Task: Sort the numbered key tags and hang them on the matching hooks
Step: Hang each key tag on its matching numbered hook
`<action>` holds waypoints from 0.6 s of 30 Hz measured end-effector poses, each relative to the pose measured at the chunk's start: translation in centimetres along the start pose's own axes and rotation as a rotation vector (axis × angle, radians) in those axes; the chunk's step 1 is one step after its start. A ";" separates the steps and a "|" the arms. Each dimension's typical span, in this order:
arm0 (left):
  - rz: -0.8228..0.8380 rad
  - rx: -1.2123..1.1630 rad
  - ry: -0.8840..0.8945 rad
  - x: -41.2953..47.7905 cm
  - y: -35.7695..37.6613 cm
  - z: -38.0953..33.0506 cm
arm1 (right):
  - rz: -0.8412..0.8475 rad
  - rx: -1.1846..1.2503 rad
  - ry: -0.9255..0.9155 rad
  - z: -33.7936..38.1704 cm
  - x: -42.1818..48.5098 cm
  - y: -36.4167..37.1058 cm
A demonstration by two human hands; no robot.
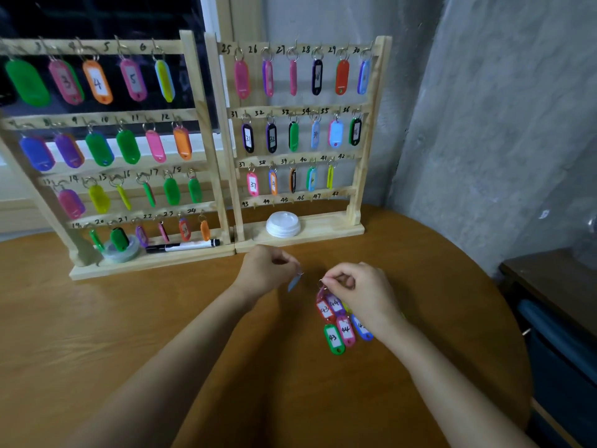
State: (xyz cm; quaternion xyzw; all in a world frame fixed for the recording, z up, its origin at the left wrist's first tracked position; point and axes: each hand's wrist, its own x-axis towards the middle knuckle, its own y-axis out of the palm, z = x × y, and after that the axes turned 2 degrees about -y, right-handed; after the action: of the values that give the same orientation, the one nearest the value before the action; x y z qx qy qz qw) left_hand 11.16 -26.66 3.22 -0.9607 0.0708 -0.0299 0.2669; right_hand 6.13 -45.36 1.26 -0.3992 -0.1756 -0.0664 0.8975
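Both bare forearms reach forward from the lower edge of the view and draw closer together toward the hands. The left hand (268, 270) is turned knuckles up with its fingers curled, its thumb and forefinger pinching a pale blue tag (294, 282) by the ring. The right hand (358, 291) is near it but not touching, its fingers also curled, the fingertips pinching the ring atop a bunch of tags (337, 321).

At the back of a table (129, 318), two racks stand side by side. A marker (182, 246) lies on the base of the left rack (191, 92), lids (283, 224) on the base of the right rack (374, 124). Loose tags (339, 328) lie before the right rack.
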 end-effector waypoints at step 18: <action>-0.189 -0.229 0.114 11.9 2.0 -11.2 | -0.113 -0.136 0.036 -2.6 13.3 -8.5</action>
State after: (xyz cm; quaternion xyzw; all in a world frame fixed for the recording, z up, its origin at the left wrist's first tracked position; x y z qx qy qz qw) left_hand 21.62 -35.91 11.99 -0.9839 -0.0021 -0.1012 0.1472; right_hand 16.95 -52.74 10.41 -0.4475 -0.1765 -0.1358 0.8661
